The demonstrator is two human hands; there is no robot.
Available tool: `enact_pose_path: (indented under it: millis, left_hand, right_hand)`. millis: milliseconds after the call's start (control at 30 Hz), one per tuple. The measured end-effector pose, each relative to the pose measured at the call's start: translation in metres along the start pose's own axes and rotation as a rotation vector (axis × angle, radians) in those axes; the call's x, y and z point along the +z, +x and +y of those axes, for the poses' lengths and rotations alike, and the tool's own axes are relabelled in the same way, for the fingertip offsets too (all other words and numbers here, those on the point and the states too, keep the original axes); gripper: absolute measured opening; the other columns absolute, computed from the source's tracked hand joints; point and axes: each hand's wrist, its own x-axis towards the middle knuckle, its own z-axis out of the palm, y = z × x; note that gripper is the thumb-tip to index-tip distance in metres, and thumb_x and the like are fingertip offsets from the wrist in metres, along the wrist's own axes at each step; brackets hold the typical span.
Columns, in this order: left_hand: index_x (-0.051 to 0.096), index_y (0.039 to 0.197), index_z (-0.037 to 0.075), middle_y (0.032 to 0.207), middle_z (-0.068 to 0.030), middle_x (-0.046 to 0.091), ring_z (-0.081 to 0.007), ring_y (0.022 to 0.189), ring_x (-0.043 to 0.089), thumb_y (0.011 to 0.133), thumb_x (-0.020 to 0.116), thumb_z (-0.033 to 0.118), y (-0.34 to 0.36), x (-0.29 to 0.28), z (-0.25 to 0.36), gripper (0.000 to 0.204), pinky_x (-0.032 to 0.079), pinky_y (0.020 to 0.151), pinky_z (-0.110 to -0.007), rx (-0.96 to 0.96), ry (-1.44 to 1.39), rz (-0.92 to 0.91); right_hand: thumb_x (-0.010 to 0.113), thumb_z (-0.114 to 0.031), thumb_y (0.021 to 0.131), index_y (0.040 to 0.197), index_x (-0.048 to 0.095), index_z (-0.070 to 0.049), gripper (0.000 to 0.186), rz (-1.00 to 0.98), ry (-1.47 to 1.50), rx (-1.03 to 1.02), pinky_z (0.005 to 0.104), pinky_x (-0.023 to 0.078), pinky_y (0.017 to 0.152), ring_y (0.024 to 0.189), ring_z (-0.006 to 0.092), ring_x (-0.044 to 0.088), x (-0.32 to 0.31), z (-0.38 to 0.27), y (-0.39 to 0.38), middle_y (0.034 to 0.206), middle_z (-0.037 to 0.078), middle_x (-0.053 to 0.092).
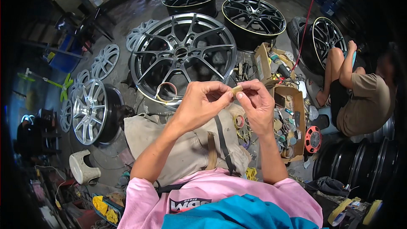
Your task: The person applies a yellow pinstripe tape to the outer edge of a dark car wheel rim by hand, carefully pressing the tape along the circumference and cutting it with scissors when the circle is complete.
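Above my lap, my left hand (202,101) and my right hand (259,107) meet with thumbs and fingertips pinched together. Between them is a small tan piece (236,89), like a folded strip of paper or tape; its exact kind is too small to tell. Just beyond my hands lies a large grey multi-spoke wheel rim (181,51), face up. A thin ring like a tape roll (166,84) rests on its near edge, left of my left hand. Grey-beige cloth (169,138) covers my lap.
Right of my hands, a cardboard box (300,131) holds small tools and jars, with a red reel (313,139) beside it. Black wheels (254,15) lie beyond. A silver wheel (90,109) stands left. A seated person (366,101) is at right, near stacked rims (360,165).
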Motion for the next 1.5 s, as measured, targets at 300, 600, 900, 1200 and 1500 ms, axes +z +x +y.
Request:
enact_pose_path:
  millis: [300, 600, 900, 1200, 1500]
  left_hand:
    - [0.077, 0.106, -0.004, 0.089, -0.0086, 0.077, -0.0118, 0.079, 0.072, 0.102, 0.070, 0.018, 0.005, -0.015, 0.016, 0.024, 0.060, 0.074, -0.027, -0.243, -0.411, -0.243]
    - [0.077, 0.103, -0.005, 0.090, -0.0095, 0.078, -0.0111, 0.079, 0.072, 0.099, 0.072, 0.015, 0.000, -0.003, 0.021, 0.021, 0.059, 0.071, -0.027, -0.037, -0.078, -0.087]
    - [0.076, 0.098, -0.005, 0.083, -0.0084, 0.074, -0.0112, 0.075, 0.072, 0.094, 0.075, 0.009, 0.000, -0.009, 0.038, 0.014, 0.058, 0.069, -0.026, 0.239, 0.313, -0.106]
    - [0.075, 0.098, -0.004, 0.089, -0.0033, 0.075, -0.0094, 0.076, 0.069, 0.100, 0.072, 0.016, 0.001, -0.018, 0.035, 0.021, 0.057, 0.071, -0.026, -0.130, -0.272, -0.271]
    - [0.074, 0.103, -0.005, 0.088, -0.0058, 0.074, -0.0114, 0.079, 0.069, 0.095, 0.075, 0.007, -0.002, -0.007, 0.043, 0.015, 0.057, 0.071, -0.027, 0.426, 0.337, -0.079]
  right_hand:
    - [0.067, 0.009, 0.088, 0.102, 0.073, 0.001, 0.017, -0.056, -0.182, -0.165, 0.0272, 0.052, 0.083, 0.092, 0.0151, 0.064, -0.010, -0.004, -0.002, 0.102, 0.008, 0.066]
    - [0.070, 0.004, 0.091, 0.110, 0.068, 0.003, 0.019, 0.050, 0.092, 0.032, 0.0272, 0.054, 0.082, 0.092, 0.0145, 0.065, 0.002, -0.018, -0.005, 0.108, 0.010, 0.065]
    - [0.074, 0.006, 0.084, 0.098, 0.071, -0.001, 0.017, -0.046, -0.441, -0.241, 0.0297, 0.056, 0.072, 0.079, 0.0179, 0.068, -0.003, -0.028, 0.002, 0.093, 0.009, 0.068]
    - [0.076, 0.006, 0.078, 0.099, 0.074, -0.004, 0.023, -0.073, -0.690, -0.641, 0.0329, 0.058, 0.069, 0.080, 0.0240, 0.070, -0.003, -0.038, 0.009, 0.091, 0.010, 0.069]
    - [0.071, 0.011, 0.078, 0.108, 0.069, 0.002, 0.031, -0.064, -0.444, -0.390, 0.0331, 0.057, 0.071, 0.078, 0.0256, 0.068, -0.006, -0.032, 0.009, 0.094, 0.013, 0.068]
